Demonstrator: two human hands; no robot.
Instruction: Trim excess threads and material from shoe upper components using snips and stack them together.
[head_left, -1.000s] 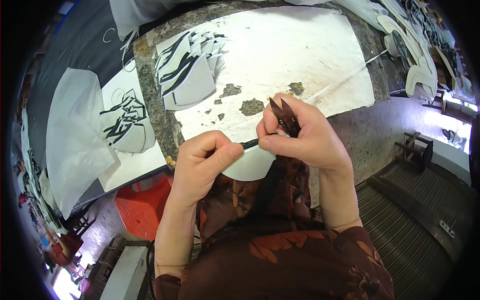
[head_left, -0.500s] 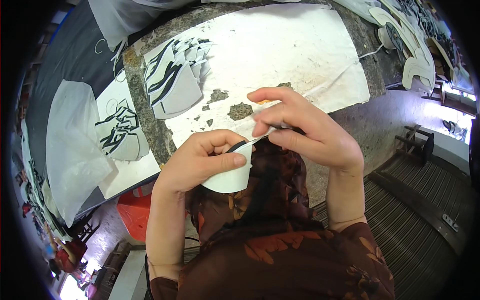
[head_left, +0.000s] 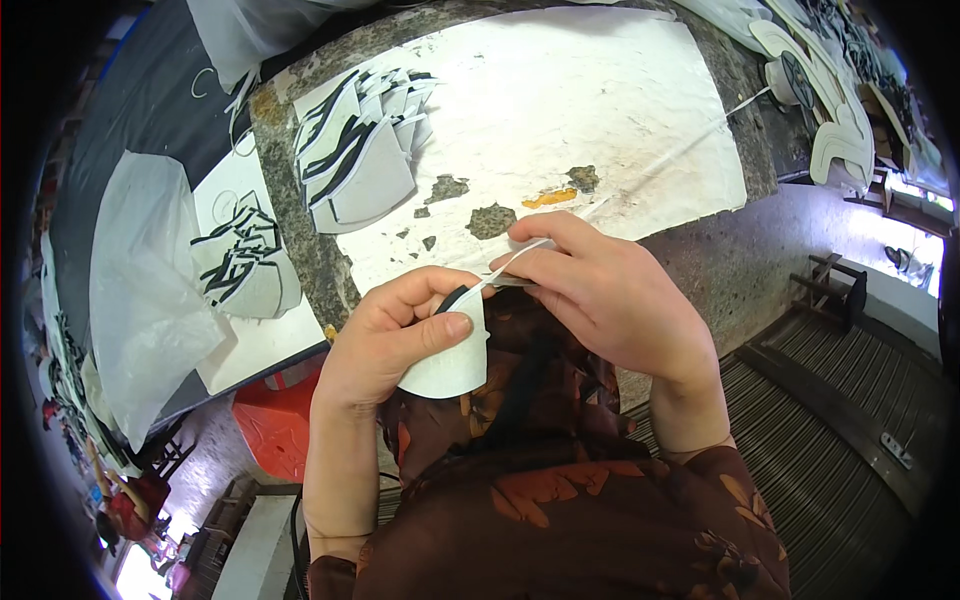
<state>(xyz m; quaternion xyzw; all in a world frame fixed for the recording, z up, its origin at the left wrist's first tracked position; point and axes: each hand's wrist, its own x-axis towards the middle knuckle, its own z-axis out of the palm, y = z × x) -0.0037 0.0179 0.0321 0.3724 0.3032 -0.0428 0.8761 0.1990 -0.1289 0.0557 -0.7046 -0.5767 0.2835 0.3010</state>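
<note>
Stone table (head_left: 310, 250) has a big white sheet (head_left: 560, 110) on top, with a pile of cut pieces (head_left: 360, 150). Just below its edge, the left hand (head_left: 390, 335) pinches a white piece (head_left: 450, 360). The right hand (head_left: 600, 290) pinches a thin white strip (head_left: 515, 262) touching that piece.

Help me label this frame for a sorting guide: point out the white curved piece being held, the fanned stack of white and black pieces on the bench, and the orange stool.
white curved piece (head_left: 447, 368), head view, lower flat face
fanned stack of white and black pieces (head_left: 362, 170), head view, top piece
orange stool (head_left: 276, 425), head view, seat
</note>
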